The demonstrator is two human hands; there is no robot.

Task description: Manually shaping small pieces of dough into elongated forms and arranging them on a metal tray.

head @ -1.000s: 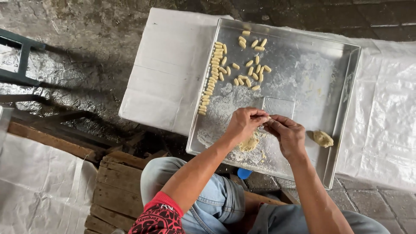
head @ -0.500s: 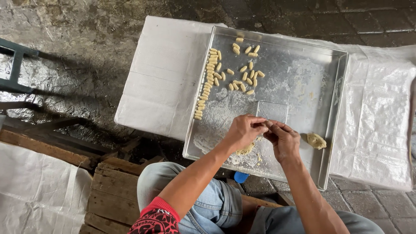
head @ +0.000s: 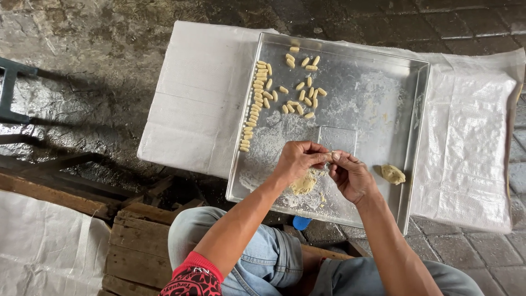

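Note:
A floured metal tray (head: 378, 104) lies on a white woven sheet (head: 471, 148). My left hand (head: 296, 160) and my right hand (head: 350, 175) meet above the tray's near part, fingertips pinching a small piece of pale dough (head: 330, 156) between them. A lump of dough (head: 303, 183) lies under my left hand. Another lump (head: 393, 174) sits right of my right hand. Small rolled dough pieces stand in a row (head: 253, 107) along the tray's left side, and several loose ones (head: 303, 93) lie scattered beside it.
Wet stone ground (head: 82, 71) surrounds the sheet. A wooden crate (head: 137, 246) is under my left knee, another white sheet (head: 44, 252) at the lower left. A dark metal frame (head: 11, 90) stands at the left edge. A blue cap (head: 300, 222) lies below the tray.
The view has shifted slightly, so the tray sits a little further left and lower. Both hands stay together over the tray's near part, still working the small dough piece.

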